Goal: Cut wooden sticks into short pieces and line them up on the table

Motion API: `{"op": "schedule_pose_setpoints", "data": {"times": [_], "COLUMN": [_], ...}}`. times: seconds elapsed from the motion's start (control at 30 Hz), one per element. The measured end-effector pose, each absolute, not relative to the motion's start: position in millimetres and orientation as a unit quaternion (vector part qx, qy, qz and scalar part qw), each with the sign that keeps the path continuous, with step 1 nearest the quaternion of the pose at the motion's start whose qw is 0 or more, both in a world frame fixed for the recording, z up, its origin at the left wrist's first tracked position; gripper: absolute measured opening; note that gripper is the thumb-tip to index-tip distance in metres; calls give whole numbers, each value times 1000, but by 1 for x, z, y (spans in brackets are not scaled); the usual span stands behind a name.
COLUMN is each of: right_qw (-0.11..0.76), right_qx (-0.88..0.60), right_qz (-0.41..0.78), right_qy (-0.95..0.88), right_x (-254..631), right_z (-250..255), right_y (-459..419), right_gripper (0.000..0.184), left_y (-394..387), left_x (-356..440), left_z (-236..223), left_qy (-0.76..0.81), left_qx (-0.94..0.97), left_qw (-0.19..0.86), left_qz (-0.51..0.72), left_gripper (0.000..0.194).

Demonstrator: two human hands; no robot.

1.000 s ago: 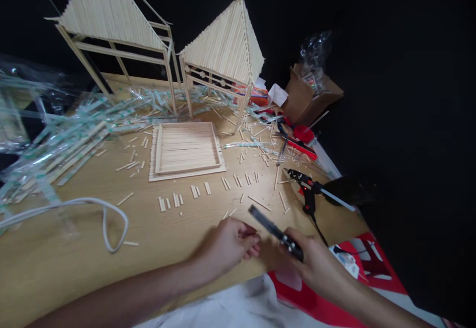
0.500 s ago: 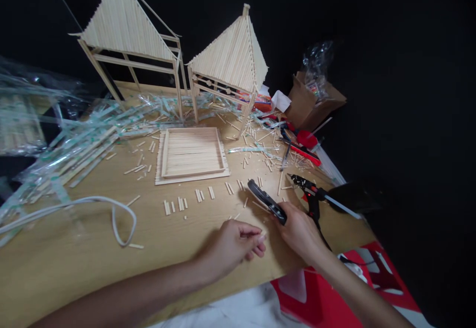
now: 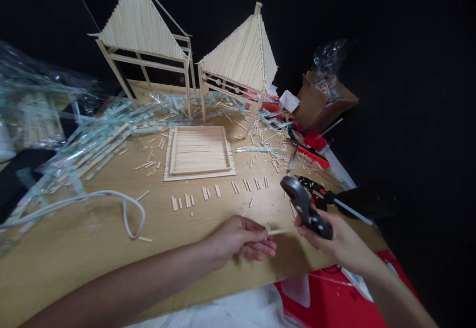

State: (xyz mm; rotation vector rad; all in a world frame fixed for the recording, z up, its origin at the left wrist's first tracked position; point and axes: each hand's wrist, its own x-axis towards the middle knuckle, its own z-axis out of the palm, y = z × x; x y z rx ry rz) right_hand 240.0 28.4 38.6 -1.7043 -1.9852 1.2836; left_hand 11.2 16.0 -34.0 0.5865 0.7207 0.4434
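Observation:
My left hand point(image 3: 243, 241) pinches a short, thin wooden stick point(image 3: 277, 231) between thumb and fingertips, its free end pointing right. In my right hand point(image 3: 344, 244) is a black hand tool with a rounded head point(image 3: 302, 200), tilted up and left; its exact kind is unclear. The tool is apart from the stick. Short cut stick pieces point(image 3: 206, 193) lie in a loose row beyond my hands. Behind that row rests a flat wooden stick panel with a raised rim point(image 3: 201, 172).
Two stick-built models with pitched roofs, a left one point(image 3: 139, 26) and a right one point(image 3: 238, 55), stand at the back. A glue gun point(image 3: 327, 196) lies right, near a cardboard box point(image 3: 323, 105). Plastic wrappers point(image 3: 107, 130) and a white cable point(image 3: 122, 196) occupy the left.
My right hand has moved right and lifted the black tool nearer to me. The stick in my left hand now shows, pointing right. The view has shifted slightly.

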Motion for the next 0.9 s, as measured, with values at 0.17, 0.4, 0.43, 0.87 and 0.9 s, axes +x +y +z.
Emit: {"op": "schedule_pose_setpoints", "data": {"times": [0.17,0.4,0.43,0.87,0.9], "right_qw": [78,76,73,73,69], "right_qx": [-519,-482,-480,-490,-492], "right_qz": [494,483,480,431,425], "right_qy": [-693,-728,-731,-754,-757], "right_x": [230,220,219,219,219], "right_z": [49,36,37,38,38], "right_y": [34,47,48,54,53], "right_gripper": [19,10,11,10,12], "left_y": [13,14,14,15,15], "left_x": [9,9,9,10,10], "left_z": [-28,-28,-28,-32,-32], "left_qy": [310,316,315,324,323], "left_qx": [287,300,300,282,280], "left_qw": [893,889,889,891,892], "left_qz": [155,144,144,148,148], "left_gripper": [33,31,31,31,31]}}
